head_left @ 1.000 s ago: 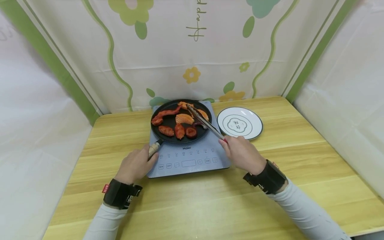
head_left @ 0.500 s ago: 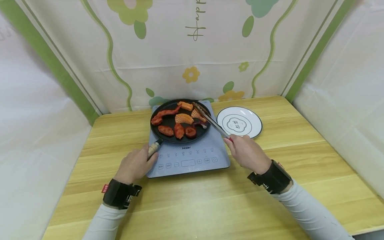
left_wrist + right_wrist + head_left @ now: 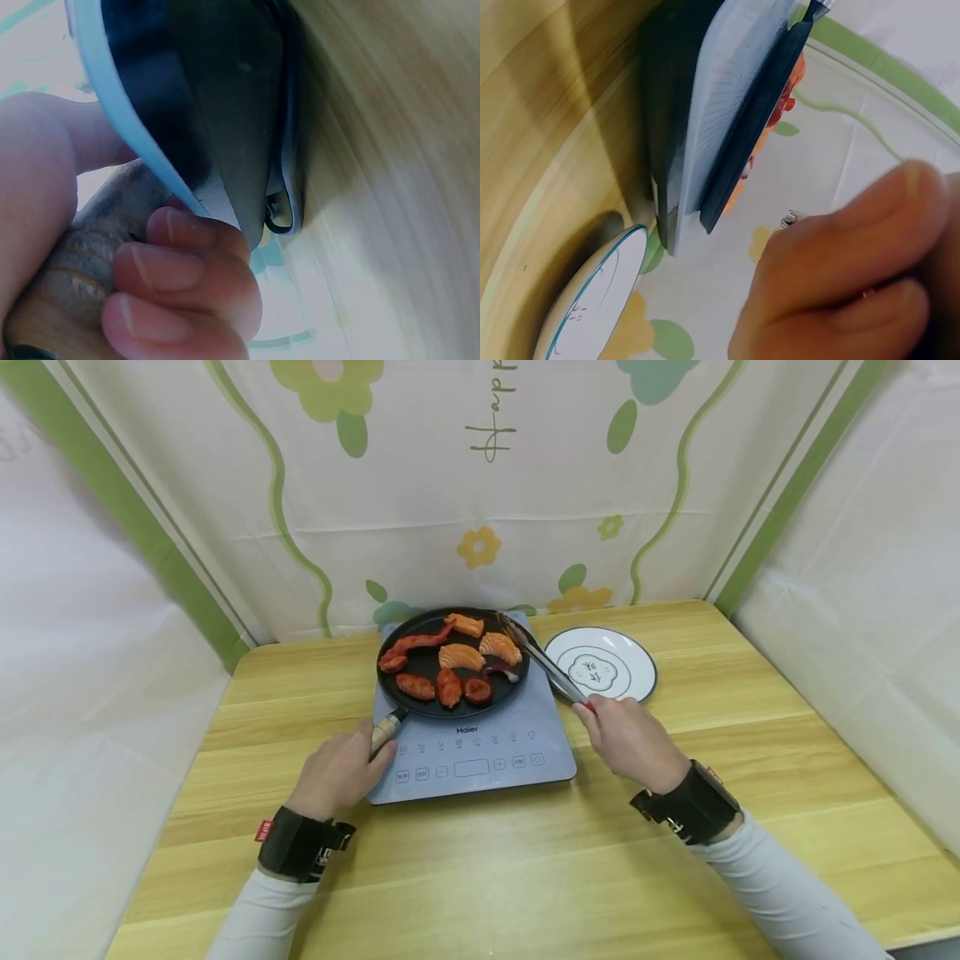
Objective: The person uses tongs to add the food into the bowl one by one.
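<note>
My left hand (image 3: 337, 777) grips the wooden handle (image 3: 384, 732) of a round black frying pan (image 3: 420, 703); in the left wrist view, its fingers (image 3: 176, 266) curl round that handle. Orange, white-striped slices (image 3: 461, 657) that look like salmon lie in the pan. Around them are reddish chicken-wing-like pieces (image 3: 416, 687), a round red piece (image 3: 477, 691) and a dark strip with a pale end (image 3: 501, 672). My right hand (image 3: 633, 739) holds metal tongs (image 3: 551, 670), their tips above the pan's right rim, with no food seen between them. In the right wrist view the tongs are mostly hidden.
The pan sits on a pale blue induction cooker (image 3: 480, 743). To its right, beneath the tongs' line, is a white dark-rimmed plate (image 3: 630, 660) on the wooden table (image 3: 465, 877). A patterned cloth (image 3: 420, 477) stands behind, with white sides left and right.
My right hand and the tongs have shifted right, from over the orange slices to the pan's rim. The right-hand slice is now uncovered. My left hand has stayed put on the handle.
</note>
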